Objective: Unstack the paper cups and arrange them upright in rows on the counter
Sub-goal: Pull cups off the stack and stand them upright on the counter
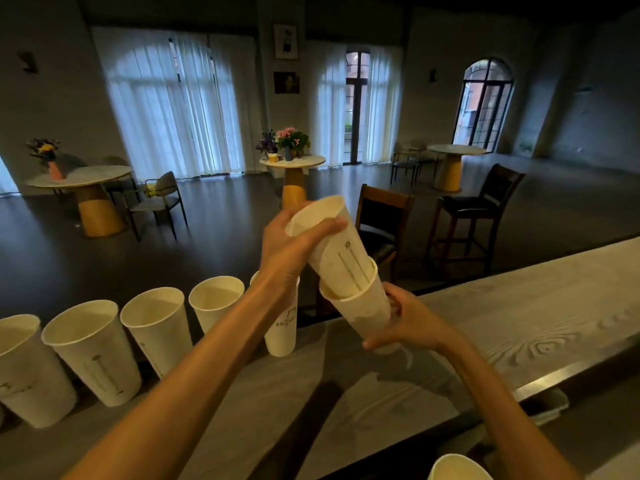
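Note:
Above the grey wood-grain counter (519, 306) I hold a tilted stack of white paper cups. My left hand (291, 244) grips the inner cup (341, 251) near its rim, partly drawn out of the outer cup (363, 306). My right hand (412, 323) clasps the outer cup at its base. Along the counter's far edge stands a row of several upright white cups (156, 327). The one furthest right in the row (282, 327) is partly hidden behind my left forearm.
Another cup's rim (457, 467) shows at the bottom right. A metal strip (554, 375) borders the counter's near edge. Two dark bar chairs (381, 223) stand just beyond the counter. Round tables with flowers (292, 161) fill the room behind.

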The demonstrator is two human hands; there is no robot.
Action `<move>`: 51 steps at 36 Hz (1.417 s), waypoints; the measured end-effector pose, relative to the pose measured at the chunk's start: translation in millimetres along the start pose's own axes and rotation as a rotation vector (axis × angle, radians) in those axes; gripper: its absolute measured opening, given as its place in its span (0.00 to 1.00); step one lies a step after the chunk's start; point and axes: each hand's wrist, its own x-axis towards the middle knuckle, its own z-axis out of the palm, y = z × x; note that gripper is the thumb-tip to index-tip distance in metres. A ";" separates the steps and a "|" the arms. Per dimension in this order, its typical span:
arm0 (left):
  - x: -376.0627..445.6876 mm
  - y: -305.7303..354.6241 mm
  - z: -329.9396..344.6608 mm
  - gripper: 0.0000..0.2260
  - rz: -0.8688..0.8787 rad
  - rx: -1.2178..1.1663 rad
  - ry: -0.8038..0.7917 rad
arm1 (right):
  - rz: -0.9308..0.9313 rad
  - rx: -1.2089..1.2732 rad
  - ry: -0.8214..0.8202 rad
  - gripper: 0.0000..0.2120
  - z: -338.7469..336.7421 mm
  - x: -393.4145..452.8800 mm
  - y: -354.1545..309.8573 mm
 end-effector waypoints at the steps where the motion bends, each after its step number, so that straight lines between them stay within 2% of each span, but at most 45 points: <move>1: 6.0 4.0 -0.5 0.21 0.034 0.009 0.001 | 0.008 -0.030 0.054 0.38 -0.7 4.2 11.1; 4: 25.3 13.0 -5.7 0.31 0.126 0.094 0.070 | 0.076 -0.030 0.201 0.39 0.3 14.1 44.0; 6: 38.3 15.9 -10.5 0.29 0.164 0.174 0.103 | 0.134 -0.021 0.295 0.39 1.0 20.6 63.2; 8: 51.1 14.9 -15.8 0.27 0.168 0.298 0.035 | 0.185 0.015 0.394 0.37 0.6 24.9 76.9; 10: 60.2 9.2 -18.5 0.29 0.139 0.480 -0.102 | 0.197 0.054 0.460 0.35 -0.5 27.8 82.9; 14: 70.1 -20.2 -10.3 0.31 0.189 0.854 -0.262 | 0.211 0.047 0.442 0.37 1.4 38.3 89.1; 18: 77.9 -48.0 -1.9 0.31 0.254 1.040 -0.388 | 0.184 0.035 0.418 0.39 6.7 51.4 83.6; 22: 89.2 -71.5 0.0 0.36 0.221 1.243 -0.494 | 0.174 0.030 0.398 0.38 13.6 59.4 79.7; 28: 94.3 -87.8 -5.6 0.36 0.200 1.326 -0.535 | 0.177 -0.009 0.395 0.38 18.6 68.6 80.4; 45: 94.3 -86.2 -9.8 0.31 0.153 1.401 -0.488 | 0.199 -0.075 0.365 0.40 29.1 90.6 77.6; 51: 91.6 -85.7 -6.4 0.33 0.126 1.406 -0.490 | 0.209 -0.099 0.343 0.40 27.4 89.6 81.1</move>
